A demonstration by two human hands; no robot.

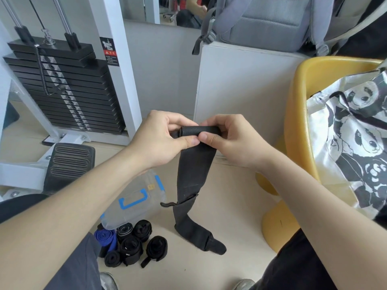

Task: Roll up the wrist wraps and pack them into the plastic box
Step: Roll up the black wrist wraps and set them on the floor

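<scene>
Both hands up at chest height, mid-roll on a black wrist wrap (195,164): left hand (161,139) and right hand (228,139) each pinch closed on the small rolled top end, thumbs meeting in front, one hand at each end of the roll. Roll is only a few turns thick; most of the wrap hangs down loose, tail end lying on the floor (234,195) with a thin loop sticking out sideways partway down. Judged progress: about midway. Finished rolls (134,243) sit in a cluster on the floor near the left knee, several black plus one blue roll (106,237), none packed as far as visible. Clear plastic box (136,199) with blue latches lies on the floor just beside the rolls, partly under the left forearm; can't tell if it's open or shut, or whether anything is inside. Left to do: finish this roll, then pack all of them. Exact roll count unclear, some overlap. Yellow chair (293,132) with panda tote bag (356,143) at right, weight stack (62,86) behind left.
</scene>
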